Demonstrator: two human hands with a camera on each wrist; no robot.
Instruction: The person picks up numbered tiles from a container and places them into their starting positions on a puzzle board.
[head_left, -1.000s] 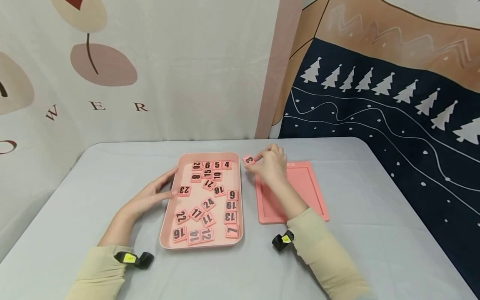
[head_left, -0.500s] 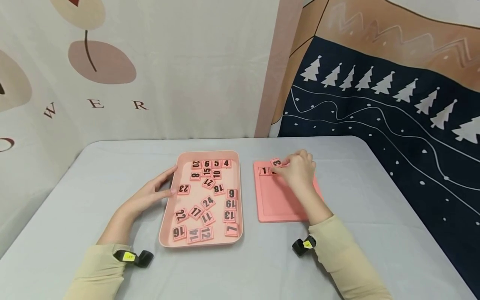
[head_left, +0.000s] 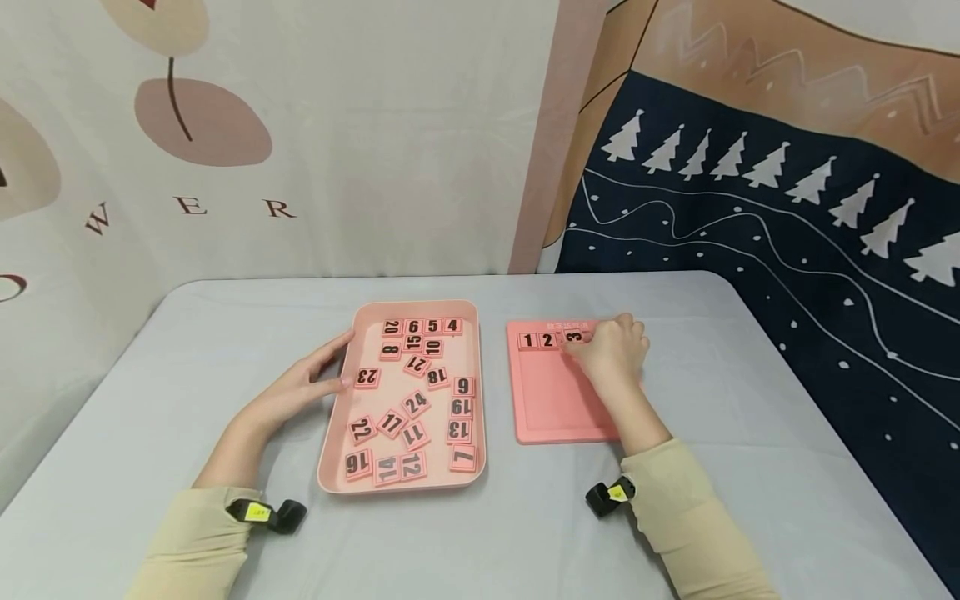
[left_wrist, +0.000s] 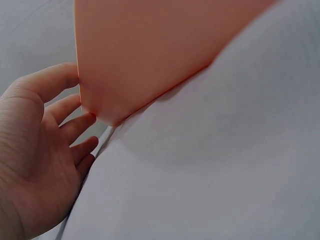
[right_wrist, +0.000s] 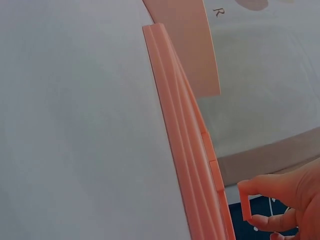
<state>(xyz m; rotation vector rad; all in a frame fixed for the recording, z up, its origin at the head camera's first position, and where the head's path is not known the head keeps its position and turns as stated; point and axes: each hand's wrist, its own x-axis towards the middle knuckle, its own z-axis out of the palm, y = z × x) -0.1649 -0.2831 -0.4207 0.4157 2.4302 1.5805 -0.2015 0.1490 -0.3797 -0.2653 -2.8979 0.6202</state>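
Observation:
In the head view my right hand (head_left: pixel 617 354) pinches a pink number tile marked 3 (head_left: pixel 573 337) over the top row of a pink frame board (head_left: pixel 562 396). Tiles 1 (head_left: pixel 528 340) and 2 (head_left: pixel 547 339) lie side by side at that row's left end. The right wrist view shows the pinched tile (right_wrist: pixel 245 207) on edge between thumb and finger, above the board's rim (right_wrist: pixel 177 130). My left hand (head_left: pixel 292 396) rests against the left side of a light pink tray (head_left: pixel 438 446), fingers extended; the left wrist view shows its fingertips at the tray wall (left_wrist: pixel 150 45).
Loose number tiles, such as 24 (head_left: pixel 416 404) and 7 (head_left: pixel 463 457), lie turned various ways in the tray. A pale cloth covers the table (head_left: pixel 495 533). Patterned curtains (head_left: pixel 390 167) hang behind it.
My right hand has carried tile 3 rightward from beside the tray to the board, then lowered it toward the row beside tile 2. The left hand stays at the tray.

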